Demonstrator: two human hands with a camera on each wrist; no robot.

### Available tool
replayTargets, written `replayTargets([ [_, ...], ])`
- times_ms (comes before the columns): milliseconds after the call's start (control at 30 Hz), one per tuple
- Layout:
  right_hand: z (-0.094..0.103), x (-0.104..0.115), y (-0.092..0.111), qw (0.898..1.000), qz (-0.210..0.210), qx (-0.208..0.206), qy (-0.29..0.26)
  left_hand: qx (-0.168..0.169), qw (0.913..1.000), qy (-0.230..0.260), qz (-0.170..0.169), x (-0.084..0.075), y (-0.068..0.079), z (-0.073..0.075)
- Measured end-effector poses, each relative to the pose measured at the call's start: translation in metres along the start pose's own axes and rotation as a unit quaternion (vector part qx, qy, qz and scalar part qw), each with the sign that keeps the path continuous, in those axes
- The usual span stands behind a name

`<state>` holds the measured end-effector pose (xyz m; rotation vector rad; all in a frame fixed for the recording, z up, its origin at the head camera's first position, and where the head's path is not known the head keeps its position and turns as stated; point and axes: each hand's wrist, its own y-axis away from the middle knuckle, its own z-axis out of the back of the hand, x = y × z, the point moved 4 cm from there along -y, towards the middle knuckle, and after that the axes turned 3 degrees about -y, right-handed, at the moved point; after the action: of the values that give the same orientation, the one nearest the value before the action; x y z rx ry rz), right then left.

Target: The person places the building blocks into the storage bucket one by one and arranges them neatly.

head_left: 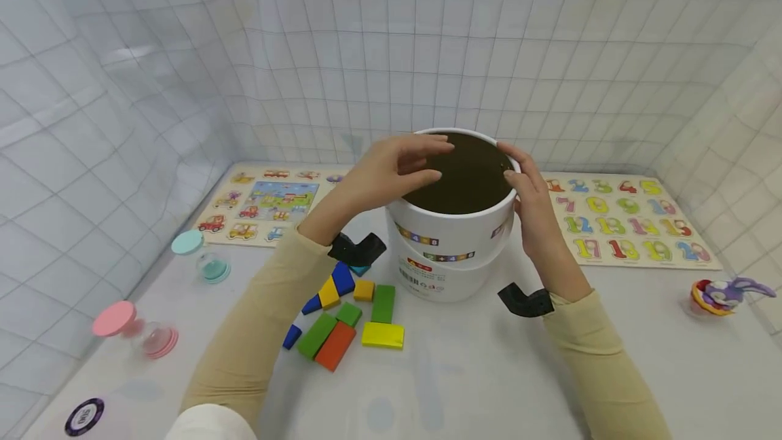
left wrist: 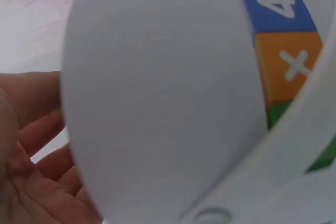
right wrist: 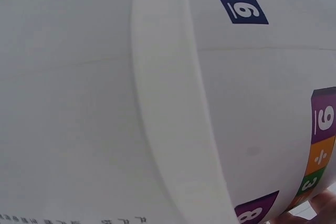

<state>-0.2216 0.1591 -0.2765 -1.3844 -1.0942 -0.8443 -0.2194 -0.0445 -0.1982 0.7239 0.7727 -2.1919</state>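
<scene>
A tall white bucket (head_left: 452, 243) with coloured number strips and a handle band stands upright at the middle of the table, its dark inside partly visible. My right hand (head_left: 533, 206) grips the rim on the right side; in the right wrist view only a bit of that hand (right wrist: 323, 205) shows past the bucket wall. Over the left part of the opening reaches my left hand (head_left: 391, 172), fingers extended and apart from the thumb, with nothing seen between them. The left wrist view shows this hand (left wrist: 42, 182) beside the bucket's edge (left wrist: 157, 87).
Left of the bucket lie several wooden blocks, among them a red one (head_left: 335, 346) and a yellow one (head_left: 383, 335). Behind are a vehicle puzzle board (head_left: 263, 202) and a number puzzle board (head_left: 623, 219). Hourglass-like toys (head_left: 210, 267) (head_left: 159, 340) and a purple figure (head_left: 723, 295) stand farther out.
</scene>
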Motion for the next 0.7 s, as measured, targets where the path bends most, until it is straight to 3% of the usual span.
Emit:
replayTargets([
  [67, 0.0, 0.003, 0.0, 1.0, 0.005, 0.003, -0.003, -0.037, 0.9988, 0.017, -0.025, -0.004, 0.017, 0.012],
  [133, -0.001, 0.005, 0.001, 1.0, 0.01, 0.008, -0.007, -0.077, 0.9962, 0.029, -0.027, -0.001, 0.039, 0.026],
  [200, -0.002, 0.007, 0.002, 1.0, 0.011, 0.011, -0.012, -0.106, 0.9937, 0.038, -0.002, 0.02, 0.063, 0.038],
  [267, -0.003, 0.008, 0.004, 1.0, 0.007, 0.012, -0.015, -0.115, 0.9914, 0.036, 0.05, 0.047, 0.094, 0.048],
  [367, -0.002, 0.01, 0.008, 1.0, -0.002, 0.005, -0.02, -0.102, 0.982, 0.021, 0.157, 0.086, 0.146, 0.054],
  [433, -0.001, 0.012, 0.01, 1.0, -0.005, -0.001, -0.021, -0.083, 0.975, 0.008, 0.206, 0.11, 0.178, 0.052],
  [567, 0.002, 0.015, 0.013, 1.0, -0.002, -0.013, -0.026, -0.038, 0.9668, -0.003, 0.253, 0.149, 0.224, 0.041],
  [700, 0.003, 0.016, 0.015, 0.999, 0.003, -0.015, -0.034, 0.006, 0.9613, 0.016, 0.275, 0.173, 0.245, 0.029],
])
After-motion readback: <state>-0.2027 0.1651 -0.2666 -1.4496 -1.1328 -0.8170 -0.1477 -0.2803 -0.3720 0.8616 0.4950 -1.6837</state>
